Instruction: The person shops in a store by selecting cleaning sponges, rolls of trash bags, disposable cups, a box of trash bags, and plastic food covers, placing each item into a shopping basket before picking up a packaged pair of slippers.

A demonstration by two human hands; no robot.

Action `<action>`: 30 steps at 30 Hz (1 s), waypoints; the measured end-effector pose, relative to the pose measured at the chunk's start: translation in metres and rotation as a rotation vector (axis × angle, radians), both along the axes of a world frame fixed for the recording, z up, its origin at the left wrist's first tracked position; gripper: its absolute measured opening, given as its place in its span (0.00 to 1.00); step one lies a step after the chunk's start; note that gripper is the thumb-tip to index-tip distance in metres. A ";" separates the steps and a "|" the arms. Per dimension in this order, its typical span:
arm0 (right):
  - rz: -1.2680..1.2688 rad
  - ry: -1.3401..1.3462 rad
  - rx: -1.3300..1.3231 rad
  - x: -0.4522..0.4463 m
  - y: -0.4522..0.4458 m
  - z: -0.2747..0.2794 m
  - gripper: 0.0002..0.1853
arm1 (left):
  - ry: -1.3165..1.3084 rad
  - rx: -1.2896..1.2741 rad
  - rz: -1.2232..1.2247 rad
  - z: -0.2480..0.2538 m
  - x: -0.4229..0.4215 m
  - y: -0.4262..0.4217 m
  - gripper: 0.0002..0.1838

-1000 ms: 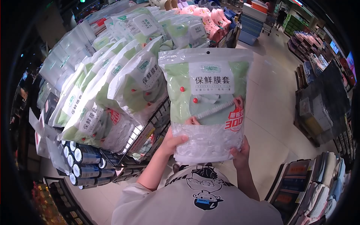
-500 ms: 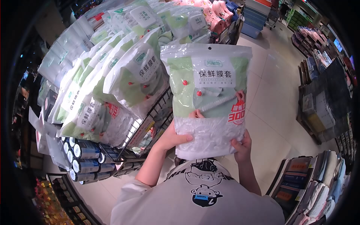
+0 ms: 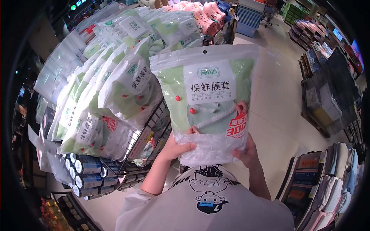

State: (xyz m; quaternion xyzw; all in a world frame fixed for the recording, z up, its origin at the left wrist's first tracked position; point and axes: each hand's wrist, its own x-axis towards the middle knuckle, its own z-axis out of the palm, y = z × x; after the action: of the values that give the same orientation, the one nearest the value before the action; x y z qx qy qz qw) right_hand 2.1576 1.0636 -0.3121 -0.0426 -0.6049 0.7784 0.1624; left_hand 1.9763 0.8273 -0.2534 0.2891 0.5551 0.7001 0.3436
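Note:
A green and white plastic bag (image 3: 210, 90) with a clear lower part stands upright in front of me, its printed face toward the camera. My left hand (image 3: 176, 147) grips its lower left edge, thumb on the front and fingers hidden behind. At the lower right corner my right hand (image 3: 246, 152) holds it the same way. Similar bags (image 3: 129, 82) lean in a row on the wire rack to the left, close beside the held one.
Dark-blue jars (image 3: 88, 165) are stacked under the wire rack (image 3: 148, 129). Pink clogs (image 3: 208, 17) sit beyond the bags. Folded cloths (image 3: 331, 188) fill a shelf at the lower right. A dark covered stack (image 3: 331, 92) stands at the right.
The held bag first rose slightly with its top tilted away, then tipped back to face the camera and looks larger. Both hands keep their hold on it.

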 end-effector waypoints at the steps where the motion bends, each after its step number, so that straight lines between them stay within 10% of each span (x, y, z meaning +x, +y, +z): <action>1: -0.004 -0.032 -0.008 0.000 -0.002 0.004 0.35 | 0.000 0.001 -0.006 0.001 0.001 0.001 0.24; 14: -0.113 -0.061 -0.080 0.024 0.002 0.044 0.35 | 0.078 -0.088 -0.101 0.008 -0.012 0.023 0.31; 23: -0.337 0.300 0.972 0.013 -0.047 0.101 0.47 | -0.578 0.277 -0.392 -0.056 -0.041 0.057 0.52; 30: -0.492 0.488 1.280 -0.012 -0.104 0.097 0.24 | -0.547 0.205 -0.377 -0.042 -0.060 0.049 0.51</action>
State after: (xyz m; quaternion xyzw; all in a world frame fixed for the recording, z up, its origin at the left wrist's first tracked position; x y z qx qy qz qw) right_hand 2.1453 0.9594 -0.2148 0.1009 -0.8612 0.2004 0.4561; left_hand 1.9168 0.8760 -0.2955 0.2212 0.3059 0.7282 0.5720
